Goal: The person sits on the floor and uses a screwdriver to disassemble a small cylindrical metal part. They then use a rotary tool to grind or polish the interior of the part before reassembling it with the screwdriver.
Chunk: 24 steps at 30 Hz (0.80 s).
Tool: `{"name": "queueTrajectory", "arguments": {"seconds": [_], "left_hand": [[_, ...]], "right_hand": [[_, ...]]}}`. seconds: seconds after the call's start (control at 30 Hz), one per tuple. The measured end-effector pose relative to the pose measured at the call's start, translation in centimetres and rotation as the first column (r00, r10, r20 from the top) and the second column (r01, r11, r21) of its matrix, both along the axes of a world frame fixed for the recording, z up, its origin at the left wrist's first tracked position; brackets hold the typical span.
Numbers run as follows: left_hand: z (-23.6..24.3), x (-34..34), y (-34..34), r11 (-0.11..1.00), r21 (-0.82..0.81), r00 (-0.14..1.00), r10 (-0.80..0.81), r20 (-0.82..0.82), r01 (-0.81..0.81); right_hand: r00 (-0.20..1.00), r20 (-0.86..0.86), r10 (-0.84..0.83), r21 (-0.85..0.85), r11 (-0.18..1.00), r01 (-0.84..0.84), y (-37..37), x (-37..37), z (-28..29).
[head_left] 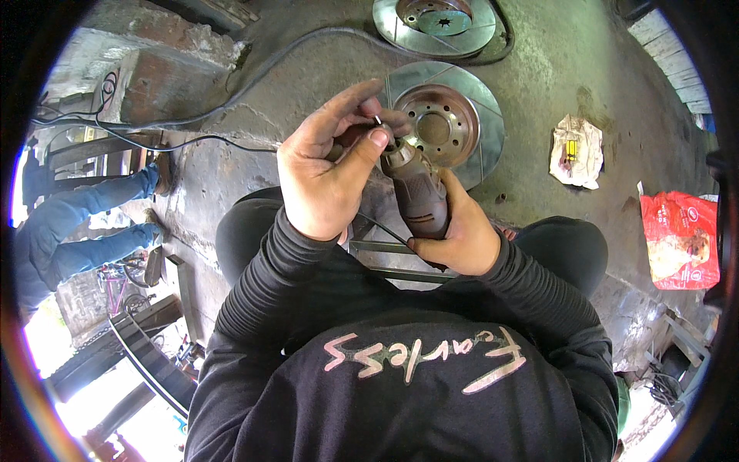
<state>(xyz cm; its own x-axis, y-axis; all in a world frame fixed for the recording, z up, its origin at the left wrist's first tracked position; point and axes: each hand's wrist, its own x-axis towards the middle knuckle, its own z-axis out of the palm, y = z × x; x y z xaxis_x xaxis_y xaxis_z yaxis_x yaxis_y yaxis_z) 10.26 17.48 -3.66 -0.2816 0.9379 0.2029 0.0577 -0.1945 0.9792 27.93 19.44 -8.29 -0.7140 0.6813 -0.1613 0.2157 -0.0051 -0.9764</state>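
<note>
Concrete floor [554,69] carried a brake disc [446,123]. Above it, the right hand [454,235] gripped a rotary tool [419,189]; the left hand [327,169] pinched its tip, hiding the bit.

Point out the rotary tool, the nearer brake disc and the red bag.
rotary tool [422,192], head view, on its brown body.
nearer brake disc [485,115], head view, on its shiny outer ring.
red bag [679,240], head view, on its middle.
</note>
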Motion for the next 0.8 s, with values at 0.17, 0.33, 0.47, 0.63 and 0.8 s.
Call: {"name": "queueTrajectory", "arguments": {"seconds": [0.17,0.33,0.47,0.63,0.8], "left_hand": [[-0.03,-0.09,0.04,1.0,-0.018,1.0,0.008,-0.022,-0.008],[-0.25,-0.04,0.12,1.0,-0.009,1.0,0.002,0.016,-0.002],[-0.32,-0.08,0.14,1.0,-0.01,1.0,0.002,0.018,-0.001],[-0.39,-0.21,0.13,1.0,0.0,1.0,-0.002,0.024,0.002],[-0.43,-0.33,0.12,1.0,0.007,0.998,-0.007,0.056,0.007]], "right_hand": [[1.0,0.001,-0.006,0.011,1.0,0.006,-0.07,-0.11,-0.1],[1.0,-0.003,-0.003,-0.008,1.0,0.003,-0.06,-0.07,-0.23],[1.0,-0.014,0.004,-0.011,1.0,-0.005,-0.01,-0.09,-0.11],[1.0,-0.007,0.009,-0.02,1.0,-0.009,-0.02,-0.05,-0.11],[1.0,-0.001,0.029,-0.045,0.999,-0.029,0.09,-0.07,0.16]]}}
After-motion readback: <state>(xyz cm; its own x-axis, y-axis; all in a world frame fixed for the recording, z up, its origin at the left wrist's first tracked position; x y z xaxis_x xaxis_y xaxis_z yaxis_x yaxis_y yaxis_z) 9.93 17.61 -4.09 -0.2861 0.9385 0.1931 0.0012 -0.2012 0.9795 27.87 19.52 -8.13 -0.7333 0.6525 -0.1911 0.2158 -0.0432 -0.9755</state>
